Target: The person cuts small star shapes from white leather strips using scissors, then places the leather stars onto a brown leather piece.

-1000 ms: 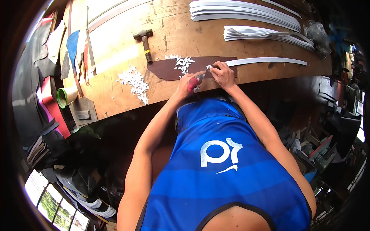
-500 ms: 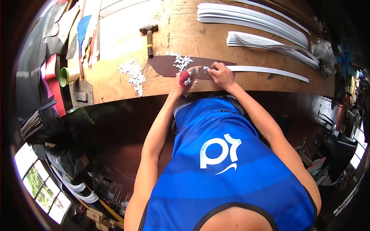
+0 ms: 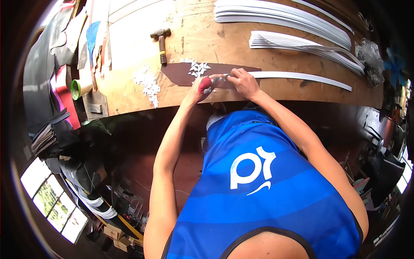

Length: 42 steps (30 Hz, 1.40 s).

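My right hand (image 3: pixel 245 82) is closed on the left end of a long white strip (image 3: pixel 297 76), which runs off to the right along the table. Close beside it, my left hand (image 3: pixel 202 86) has its fingers bent in towards the strip's end. Something red and cloth-like (image 3: pixel 204 84) shows at the left hand, with small grey-white bits by it; what those fingers grip is too small to make out. Under both hands lies a dark brown board (image 3: pixel 179 75) with a pointed left end. Small white triangular pieces (image 3: pixel 199 68) lie on it.
More white cut pieces (image 3: pixel 149 86) are heaped to the left. A hammer (image 3: pixel 162 45) rests behind the board. Bundles of white strips (image 3: pixel 280 19) lie at the back right, near crumpled clear plastic (image 3: pixel 370 58). A green-rimmed roll (image 3: pixel 76 89) sits at the left edge.
My hands have come closer together at the strip's end. The white tip that showed between them is now mostly covered. The view has shifted slightly.
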{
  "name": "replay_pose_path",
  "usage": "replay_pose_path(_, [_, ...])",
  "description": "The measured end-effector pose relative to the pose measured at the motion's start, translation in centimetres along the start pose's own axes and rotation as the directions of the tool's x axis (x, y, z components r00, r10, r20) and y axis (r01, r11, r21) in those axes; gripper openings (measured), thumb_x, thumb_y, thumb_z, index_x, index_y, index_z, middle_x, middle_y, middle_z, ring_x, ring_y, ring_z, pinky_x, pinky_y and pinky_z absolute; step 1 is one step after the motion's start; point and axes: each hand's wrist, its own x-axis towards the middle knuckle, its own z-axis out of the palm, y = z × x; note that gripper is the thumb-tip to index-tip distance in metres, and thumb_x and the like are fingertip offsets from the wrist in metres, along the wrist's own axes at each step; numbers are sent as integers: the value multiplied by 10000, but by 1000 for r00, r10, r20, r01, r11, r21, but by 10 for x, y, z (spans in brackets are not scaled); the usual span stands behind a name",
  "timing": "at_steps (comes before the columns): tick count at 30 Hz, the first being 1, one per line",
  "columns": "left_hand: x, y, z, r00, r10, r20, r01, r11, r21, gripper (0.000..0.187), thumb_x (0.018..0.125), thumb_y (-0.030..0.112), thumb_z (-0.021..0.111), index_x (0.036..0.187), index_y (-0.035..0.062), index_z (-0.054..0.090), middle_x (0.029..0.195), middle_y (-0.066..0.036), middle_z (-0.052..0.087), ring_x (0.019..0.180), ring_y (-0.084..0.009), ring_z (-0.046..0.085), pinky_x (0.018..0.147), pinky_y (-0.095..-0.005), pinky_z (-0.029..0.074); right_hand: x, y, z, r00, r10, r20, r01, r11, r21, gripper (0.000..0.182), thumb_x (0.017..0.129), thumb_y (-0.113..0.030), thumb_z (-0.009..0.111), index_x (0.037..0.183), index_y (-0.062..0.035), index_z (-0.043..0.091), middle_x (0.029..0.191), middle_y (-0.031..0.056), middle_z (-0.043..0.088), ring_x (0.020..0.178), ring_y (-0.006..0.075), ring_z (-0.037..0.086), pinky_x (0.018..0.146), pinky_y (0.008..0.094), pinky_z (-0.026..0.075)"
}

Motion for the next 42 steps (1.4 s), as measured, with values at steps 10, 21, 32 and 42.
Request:
replay_pose_path(10, [-10,-1,-5,977,191,-98,-154,941,302,207,951,191,682,1141,123,730,760,-99,679,658,-176,627,609,-322,489,3,-1,-1,1000,12,-4,-12,999,-36,178,811,-94,629,957,-145,718,953,20,580,926,217,599,745,346,557])
replay_pose_path(21, [-23,1,8,834,51,-550,-95,994,-52,202,977,111,652,1155,49,725,637,32,532,582,-39,441,520,-247,363,8,10,-6,991,-76,107,76,997,4,219,790,-94,661,996,-150,711,1005,34,598,925,241,606,750,350,556])
replay_pose_path(32, [-38,26,128,563,-42,-825,311,936,165,320,995,143,592,1290,22,622,698,-105,566,557,-52,468,514,-273,377,30,34,-9,848,-482,221,484,874,50,170,823,-133,602,923,-24,687,1137,75,634,959,227,606,769,334,555])
replay_pose_path(42, [-1,43,196,221,-280,-934,167,955,-247,298,976,114,583,1235,-18,648,959,-197,707,810,-273,689,745,-354,525,35,47,-7,883,-456,115,407,864,297,97,852,-141,663,937,-95,675,1023,20,670,880,220,654,707,338,554])
